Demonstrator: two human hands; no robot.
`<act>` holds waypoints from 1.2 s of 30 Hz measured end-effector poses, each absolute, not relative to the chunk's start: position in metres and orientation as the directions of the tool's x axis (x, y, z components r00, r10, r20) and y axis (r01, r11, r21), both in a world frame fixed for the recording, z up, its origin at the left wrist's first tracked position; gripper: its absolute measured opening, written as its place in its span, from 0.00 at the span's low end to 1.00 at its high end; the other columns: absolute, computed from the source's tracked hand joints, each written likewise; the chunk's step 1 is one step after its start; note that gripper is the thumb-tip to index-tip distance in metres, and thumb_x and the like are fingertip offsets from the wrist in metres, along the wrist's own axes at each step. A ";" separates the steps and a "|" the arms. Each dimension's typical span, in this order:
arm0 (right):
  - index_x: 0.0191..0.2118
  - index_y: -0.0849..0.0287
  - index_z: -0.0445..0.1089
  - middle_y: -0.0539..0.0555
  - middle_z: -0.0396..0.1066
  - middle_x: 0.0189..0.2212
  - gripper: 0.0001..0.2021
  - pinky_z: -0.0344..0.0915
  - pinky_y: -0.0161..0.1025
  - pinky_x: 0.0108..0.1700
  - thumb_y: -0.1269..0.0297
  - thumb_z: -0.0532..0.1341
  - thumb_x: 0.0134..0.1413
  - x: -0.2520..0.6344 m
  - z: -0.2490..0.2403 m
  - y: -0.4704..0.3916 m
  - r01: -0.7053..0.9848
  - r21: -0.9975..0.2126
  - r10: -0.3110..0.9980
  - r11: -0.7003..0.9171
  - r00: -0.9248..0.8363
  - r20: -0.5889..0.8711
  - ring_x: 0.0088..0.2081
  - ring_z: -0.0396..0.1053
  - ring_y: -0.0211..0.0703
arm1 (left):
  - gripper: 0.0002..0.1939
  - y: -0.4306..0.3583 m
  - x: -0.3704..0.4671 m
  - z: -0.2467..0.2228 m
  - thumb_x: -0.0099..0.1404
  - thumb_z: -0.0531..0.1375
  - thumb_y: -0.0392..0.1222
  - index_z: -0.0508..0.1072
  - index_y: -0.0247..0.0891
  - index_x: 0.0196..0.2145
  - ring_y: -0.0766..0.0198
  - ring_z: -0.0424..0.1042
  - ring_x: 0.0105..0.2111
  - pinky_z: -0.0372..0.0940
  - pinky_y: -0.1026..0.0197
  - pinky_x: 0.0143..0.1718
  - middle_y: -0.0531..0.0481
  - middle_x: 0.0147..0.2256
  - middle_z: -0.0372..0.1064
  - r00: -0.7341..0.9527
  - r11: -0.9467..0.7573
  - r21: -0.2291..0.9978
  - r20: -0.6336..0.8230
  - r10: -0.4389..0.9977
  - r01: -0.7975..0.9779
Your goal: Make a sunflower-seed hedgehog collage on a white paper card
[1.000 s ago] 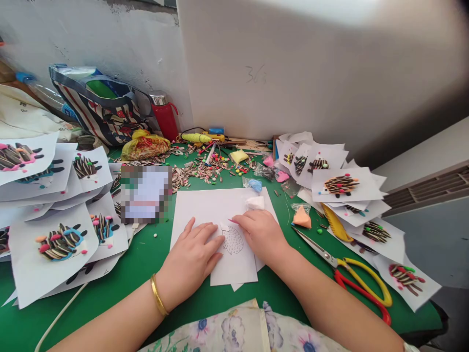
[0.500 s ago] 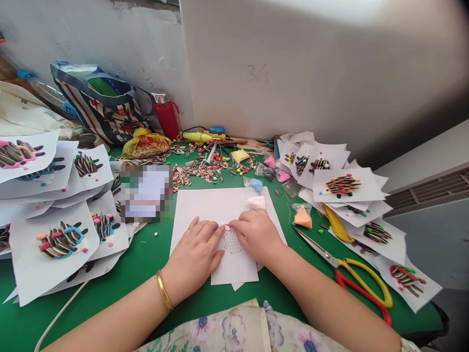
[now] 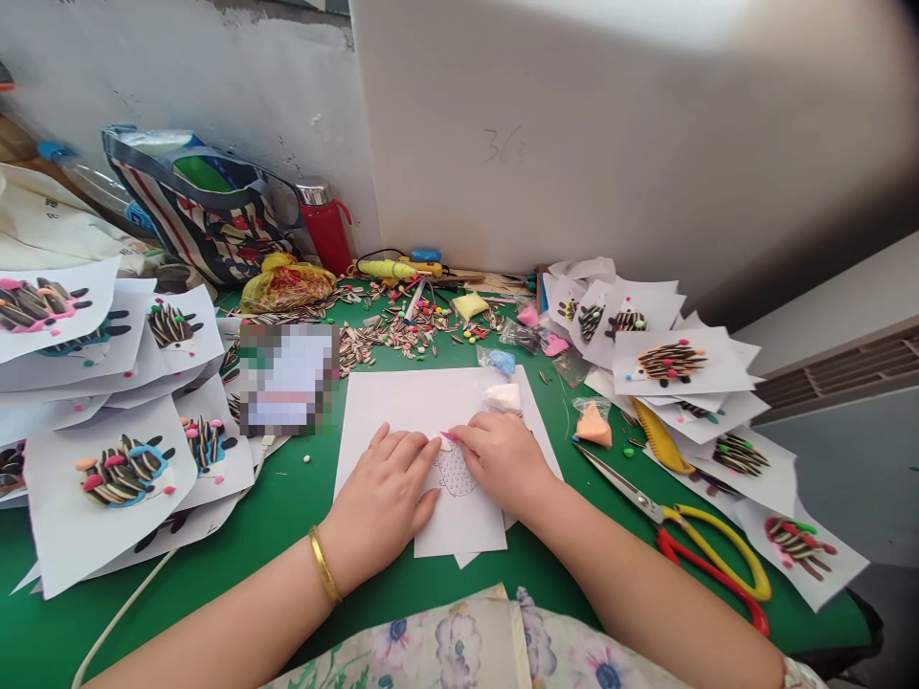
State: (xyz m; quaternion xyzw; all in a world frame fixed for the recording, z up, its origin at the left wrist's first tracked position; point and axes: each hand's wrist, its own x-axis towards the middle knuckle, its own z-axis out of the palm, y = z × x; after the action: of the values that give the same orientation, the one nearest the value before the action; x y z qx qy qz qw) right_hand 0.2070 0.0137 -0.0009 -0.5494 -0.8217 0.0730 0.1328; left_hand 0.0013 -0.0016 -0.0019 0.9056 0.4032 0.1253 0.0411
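Observation:
A sheet of white paper (image 3: pixel 459 532) with a printed hedgehog outline (image 3: pixel 457 476) lies in front of me, on top of a larger white sheet (image 3: pixel 373 392). My left hand (image 3: pixel 384 493) rests flat on the paper left of the drawing, fingers stretched out and thumb apart. Over the drawing's upper right, my right hand (image 3: pixel 503 459) has its fingers curled, with the index finger and thumb pinched at a small bit of pink clay (image 3: pixel 446 436). Part of the drawing is hidden under the right fingers. Just beyond this hand sits a packet of white clay (image 3: pixel 503 397).
Scissors (image 3: pixel 667 517) with yellow and red handles lie at the right. Finished seed hedgehog cards are stacked left (image 3: pixel 54 522) and right (image 3: pixel 675 388). Sunflower seeds (image 3: pixel 392 330), clay packets and a red bottle (image 3: pixel 326 230) stand at the back; a blurred phone (image 3: pixel 287 378) lies left.
The right fingertips have shifted very slightly at the drawing's top edge, and the pink bit shows a little more. My left hand stays in place on the paper.

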 end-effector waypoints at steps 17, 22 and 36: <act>0.47 0.53 0.75 0.52 0.74 0.35 0.13 0.57 0.40 0.40 0.69 0.55 0.63 0.208 -0.003 0.015 0.881 -0.299 0.930 0.366 -0.338 0.141 0.38 0.69 0.42 | 0.26 0.001 0.000 -0.003 0.66 0.58 0.45 0.64 0.38 0.60 0.50 0.65 0.52 0.50 0.39 0.64 0.41 0.51 0.67 0.641 -0.673 0.189 0.206 0.739 0.715; 0.47 0.53 0.75 0.53 0.74 0.37 0.13 0.58 0.38 0.40 0.70 0.55 0.63 0.209 -0.001 0.014 0.885 -0.302 0.935 0.354 -0.338 0.105 0.38 0.69 0.42 | 0.25 0.001 0.002 -0.003 0.66 0.58 0.45 0.65 0.40 0.60 0.49 0.64 0.52 0.49 0.38 0.63 0.42 0.50 0.67 0.642 -0.666 0.161 0.177 0.746 0.729; 0.46 0.50 0.76 0.51 0.73 0.33 0.14 0.54 0.41 0.38 0.70 0.56 0.62 0.208 0.004 0.011 0.886 -0.237 0.917 0.399 -0.385 0.105 0.37 0.68 0.42 | 0.24 0.000 0.001 0.001 0.67 0.57 0.46 0.66 0.40 0.59 0.50 0.65 0.52 0.47 0.37 0.64 0.43 0.50 0.68 0.648 -0.667 0.159 0.158 0.745 0.728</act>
State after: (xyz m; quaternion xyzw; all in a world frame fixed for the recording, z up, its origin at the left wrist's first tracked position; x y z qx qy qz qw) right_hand 0.2077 0.0105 0.0038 -0.5435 -0.8292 0.0709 0.1096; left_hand 0.0009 -0.0004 0.0005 0.9070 0.4058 0.1054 0.0403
